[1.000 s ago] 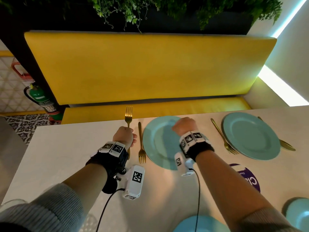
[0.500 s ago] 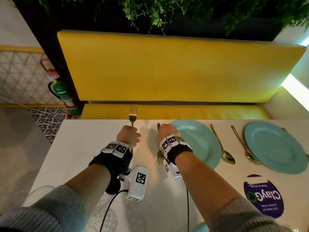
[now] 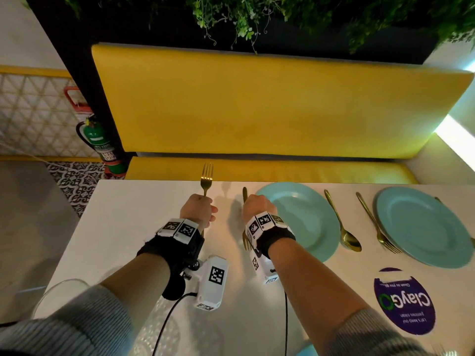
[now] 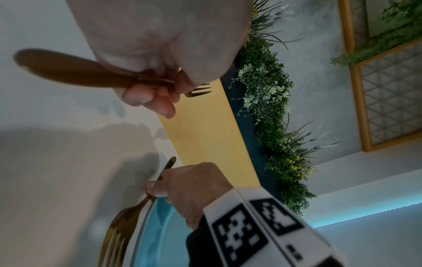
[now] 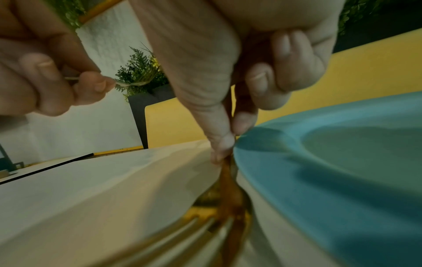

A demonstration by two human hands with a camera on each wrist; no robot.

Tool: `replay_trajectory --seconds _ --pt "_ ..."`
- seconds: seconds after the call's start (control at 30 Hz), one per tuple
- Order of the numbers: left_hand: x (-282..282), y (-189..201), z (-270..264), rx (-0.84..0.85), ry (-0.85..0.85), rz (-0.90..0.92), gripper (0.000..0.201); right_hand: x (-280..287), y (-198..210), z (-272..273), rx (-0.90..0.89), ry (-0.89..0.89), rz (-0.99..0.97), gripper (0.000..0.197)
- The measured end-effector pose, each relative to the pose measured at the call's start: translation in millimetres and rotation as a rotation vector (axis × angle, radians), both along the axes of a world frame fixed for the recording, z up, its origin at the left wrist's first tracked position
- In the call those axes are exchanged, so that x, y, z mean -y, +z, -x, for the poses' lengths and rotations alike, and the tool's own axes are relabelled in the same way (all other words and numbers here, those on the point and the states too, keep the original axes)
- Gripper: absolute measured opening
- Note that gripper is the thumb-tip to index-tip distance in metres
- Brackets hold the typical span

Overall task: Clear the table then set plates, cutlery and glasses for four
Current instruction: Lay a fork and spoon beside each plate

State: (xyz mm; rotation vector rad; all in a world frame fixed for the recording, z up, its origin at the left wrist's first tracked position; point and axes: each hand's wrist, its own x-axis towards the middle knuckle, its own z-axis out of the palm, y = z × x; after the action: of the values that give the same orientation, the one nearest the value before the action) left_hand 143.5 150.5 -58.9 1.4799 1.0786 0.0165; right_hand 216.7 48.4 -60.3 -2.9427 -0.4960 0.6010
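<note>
At the table's [image 3: 123, 227] far edge, right hand [image 3: 258, 208] pinches a fork [image 4: 118, 227] flat at the plate's [image 3: 305, 222] nine o'clock, aligning it, while left hand [image 3: 198, 210] grips a spare fork [image 3: 206, 177] aloft.

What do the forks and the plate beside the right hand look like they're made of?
Fork in the left hand: metal by its look, gold-coloured with a polished sheen on thin tines.
Fork under the right hand: same gold finish, glints along the tines.
Plate: likely glazed ceramic, teal, a soft gloss on the rim; melamine can't be ruled out.
</note>
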Motion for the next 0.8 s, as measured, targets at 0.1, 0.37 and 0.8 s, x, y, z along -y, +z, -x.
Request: replay_trajectory --seconds 0.1,0.37,0.8 --pt "2 1 1 0.002 0.005 -0.004 0.029 1 -1 -1 -0.011 -0.006 -0.014 0.033" --pt "9 4 6 0.022 0.012 0.006 0.029 5 -1 -1 -0.049 -0.021 -0.031 0.028" --pt "61 61 57 0.209 -0.120 0.187 0.017 45 59 89 -0.264 -0.148 -0.657 0.021"
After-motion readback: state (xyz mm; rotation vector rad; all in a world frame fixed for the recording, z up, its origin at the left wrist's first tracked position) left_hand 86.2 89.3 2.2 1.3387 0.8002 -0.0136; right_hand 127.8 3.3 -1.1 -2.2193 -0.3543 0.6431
